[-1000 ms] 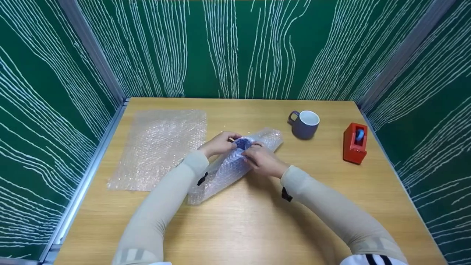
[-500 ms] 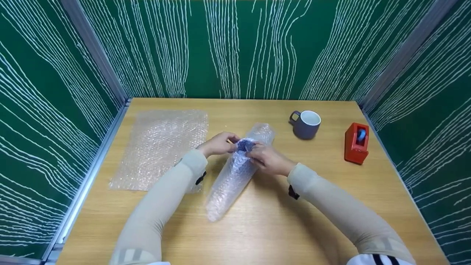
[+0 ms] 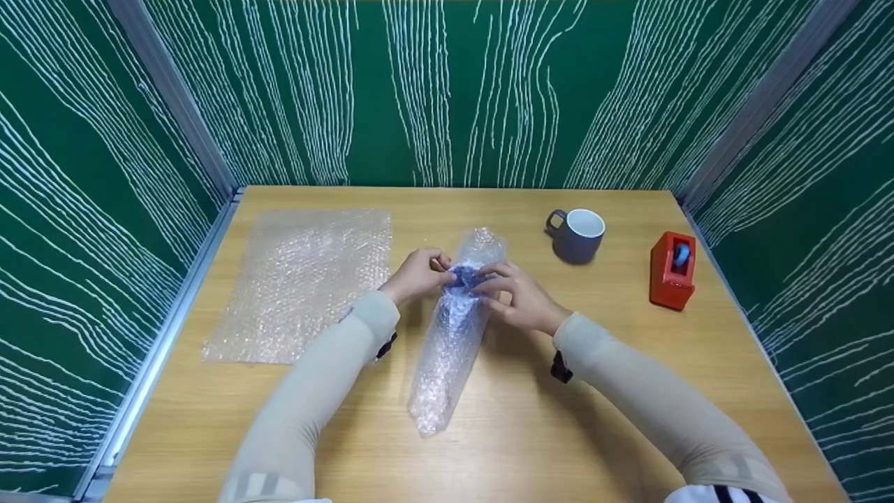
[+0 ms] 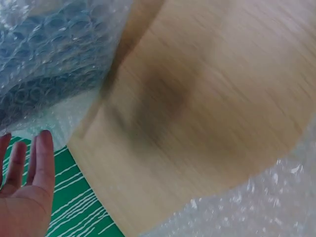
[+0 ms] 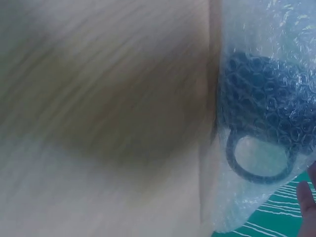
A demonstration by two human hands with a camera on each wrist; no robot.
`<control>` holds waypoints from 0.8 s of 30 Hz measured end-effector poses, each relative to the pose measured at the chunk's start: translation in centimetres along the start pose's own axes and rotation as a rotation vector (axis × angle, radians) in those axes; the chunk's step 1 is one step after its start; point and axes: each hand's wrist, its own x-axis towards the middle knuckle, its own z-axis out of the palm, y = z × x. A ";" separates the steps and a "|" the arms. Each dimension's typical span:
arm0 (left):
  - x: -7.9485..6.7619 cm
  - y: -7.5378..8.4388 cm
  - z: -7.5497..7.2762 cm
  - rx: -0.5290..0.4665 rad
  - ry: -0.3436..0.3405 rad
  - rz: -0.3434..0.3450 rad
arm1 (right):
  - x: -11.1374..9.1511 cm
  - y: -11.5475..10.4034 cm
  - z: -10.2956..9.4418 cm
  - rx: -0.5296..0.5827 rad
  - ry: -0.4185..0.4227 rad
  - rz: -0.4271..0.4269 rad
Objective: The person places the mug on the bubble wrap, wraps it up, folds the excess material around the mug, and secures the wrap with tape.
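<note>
A dark mug [image 5: 269, 96] lies inside a sleeve-like roll of bubble wrap [image 3: 447, 363] at the middle of the table. Its ring handle shows through the plastic in the right wrist view. My left hand [image 3: 419, 274] holds the wrapped mug at its left side, thumb and index finger by the dark upper end. On the other side my right hand [image 3: 522, 299] has its fingers spread and touching the wrap. In the left wrist view, the bubble wrap [image 4: 54, 54] fills the upper left, and several fingertips [image 4: 44, 143] show beneath it. Exact finger contact is partly hidden.
A flat sheet of bubble wrap [image 3: 307, 279] lies on the left of the wooden table [image 3: 559, 447]. At the back right stands an unwrapped dark mug [image 3: 577, 236], and a red tape dispenser [image 3: 672, 271] sits near the right edge. Green panels [image 3: 447, 91] enclose the table.
The wrap has turned from slanting to nearly upright in the head view, its loose ends narrowing around the mug. My right hand's fingers have spread; my left hand has hardly moved.
</note>
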 end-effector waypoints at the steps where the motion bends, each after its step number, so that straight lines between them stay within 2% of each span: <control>1: 0.1 -0.1 0.1 -0.006 0.000 0.001 | 0.0 -0.1 0.1 0.032 0.022 0.043; 4: 0.2 -0.2 0.3 -0.045 -0.026 0.007 | 0.1 -0.3 0.6 0.103 0.115 0.183; 7: 0.4 -0.3 0.4 -0.081 -0.056 0.007 | 0.6 -0.5 1.1 0.128 0.197 0.307; 11: 0.7 -0.5 0.6 -0.106 -0.074 0.018 | 1.1 -0.5 1.9 0.154 0.249 0.421; 18: 1.0 -0.6 1.3 -0.095 -0.102 0.087 | 1.3 -0.4 3.0 0.293 0.307 0.492; 24: 1.2 -0.8 1.7 -0.112 -0.111 0.074 | 1.3 -0.4 3.4 0.320 0.315 0.494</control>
